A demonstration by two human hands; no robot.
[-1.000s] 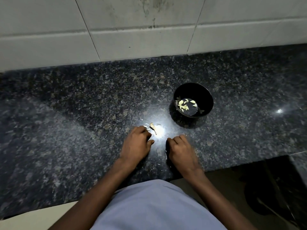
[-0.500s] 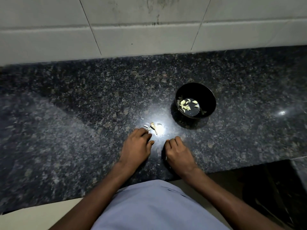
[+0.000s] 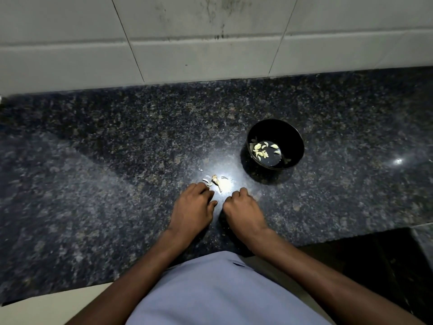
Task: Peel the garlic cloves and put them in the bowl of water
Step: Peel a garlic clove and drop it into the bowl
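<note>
Pale yellow peeled garlic cloves [image 3: 260,151] float in water inside the small round black bowl [image 3: 295,139], clustered twd its left side, a couple more at centre/right. Bowl sits on the dark speckled granite counter [image 3: 117,160], right of centre, well apart from the wall. Near-left of the bowl, in a bright glare spot, lie pale papery garlic skin scraps and a stem piece [image 3: 216,180], w/ one small fleck further back-left. Can't tell if any unpeeled clove is among them.

Left hand [image 3: 194,207] rests knuckles-up on the counter just beside the scraps, fingers curled under, loosely closed; whether it grips anything is hidden. Right hand [image 3: 243,208] sits close beside it, a narrow gap between, also curled into a loose fist; contents not visible. Both well short of the bowl.

Grey-white tiled wall [image 3: 187,43] runs behind the counter, w/ dark smudges up top. Person's light blue shirt [image 3: 222,289] fills the bottom centre.
</note>
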